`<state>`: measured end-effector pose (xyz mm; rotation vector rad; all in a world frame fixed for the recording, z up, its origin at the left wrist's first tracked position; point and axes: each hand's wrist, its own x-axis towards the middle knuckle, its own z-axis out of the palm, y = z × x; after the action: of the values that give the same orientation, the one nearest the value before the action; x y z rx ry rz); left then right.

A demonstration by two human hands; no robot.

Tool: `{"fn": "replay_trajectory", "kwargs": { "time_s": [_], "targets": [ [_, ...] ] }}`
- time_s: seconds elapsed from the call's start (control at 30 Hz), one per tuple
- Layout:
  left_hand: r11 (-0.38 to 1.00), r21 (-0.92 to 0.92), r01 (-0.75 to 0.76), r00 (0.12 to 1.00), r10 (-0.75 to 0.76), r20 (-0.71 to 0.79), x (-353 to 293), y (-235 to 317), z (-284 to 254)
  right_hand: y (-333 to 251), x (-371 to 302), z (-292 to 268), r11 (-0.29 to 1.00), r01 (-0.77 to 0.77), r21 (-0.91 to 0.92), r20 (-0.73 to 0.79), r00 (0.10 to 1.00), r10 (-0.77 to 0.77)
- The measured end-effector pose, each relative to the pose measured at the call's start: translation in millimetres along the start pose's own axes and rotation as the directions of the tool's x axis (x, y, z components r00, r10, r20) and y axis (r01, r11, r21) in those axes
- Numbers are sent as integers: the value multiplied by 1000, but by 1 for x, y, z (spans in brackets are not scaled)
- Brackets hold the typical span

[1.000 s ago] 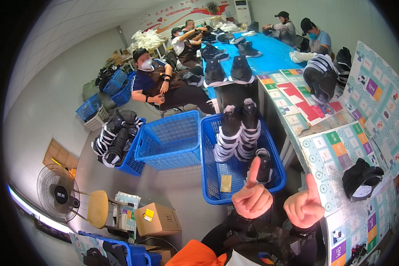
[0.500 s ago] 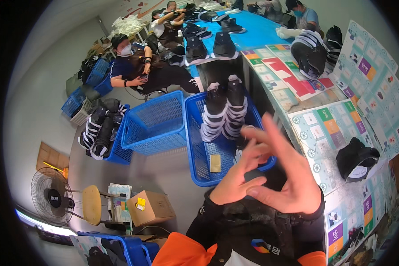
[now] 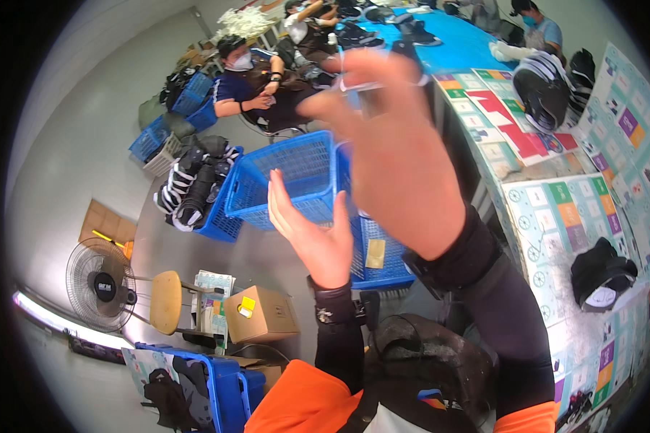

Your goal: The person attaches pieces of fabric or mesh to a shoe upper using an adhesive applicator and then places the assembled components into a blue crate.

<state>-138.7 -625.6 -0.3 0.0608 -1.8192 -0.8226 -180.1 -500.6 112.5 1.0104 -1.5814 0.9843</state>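
Observation:
My left hand [image 3: 314,242] is raised with its palm upright, the fingers stretched out and the thumb apart; it holds nothing. Its fingertips overlap the view of a blue plastic basket [image 3: 256,206]. Higher up, my right hand [image 3: 408,169] reaches forward, blurred by motion, its fingers spread with nothing seen in them. Behind it, a second blue basket [image 3: 383,278] holds a tan card [image 3: 375,254]; my hand and forearm hide much of that basket. On the bench at my right stands a black shoe [image 3: 601,278] with a white patch.
Beside the baskets, another blue basket [image 3: 220,225] is packed with black-and-white shoes [image 3: 191,184]. A masked person [image 3: 249,86] sits beyond. The patterned bench [image 3: 516,162] runs along my right, with a shoe stack [image 3: 545,90]. At left are a fan [image 3: 101,285], a chair [image 3: 166,303] and a carton [image 3: 263,315].
My hands have moved apart: the right one up and forward, the left one to the left. The view has shifted, so the surroundings sit further right. The stacked shoes in the basket are now hidden.

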Motion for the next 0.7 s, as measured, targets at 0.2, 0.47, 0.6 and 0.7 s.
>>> {"fn": "replay_trajectory", "kwargs": {
  "time_s": [0.2, 0.47, 0.6, 0.7],
  "targets": [
    [981, 182, -75, 992, 92, -86, 1, -3, -6, -26, -13, -7, 958, -287, 3, 415, 872, 260],
    [991, 130, 6, 997, 3, -75, -1, 4, -6, 2, -10, -6, 898, -171, -405, 214, 937, 276],
    [994, 109, 7, 998, 1, -68, -8, 5, -2, 21, -25, -4, 995, -33, -97, 729, 678, 94],
    [999, 35, -12, 999, 14, -43, -9, -9, -6, -23, -34, 6, 969, 44, 244, 471, 868, -158]
  ]
}}
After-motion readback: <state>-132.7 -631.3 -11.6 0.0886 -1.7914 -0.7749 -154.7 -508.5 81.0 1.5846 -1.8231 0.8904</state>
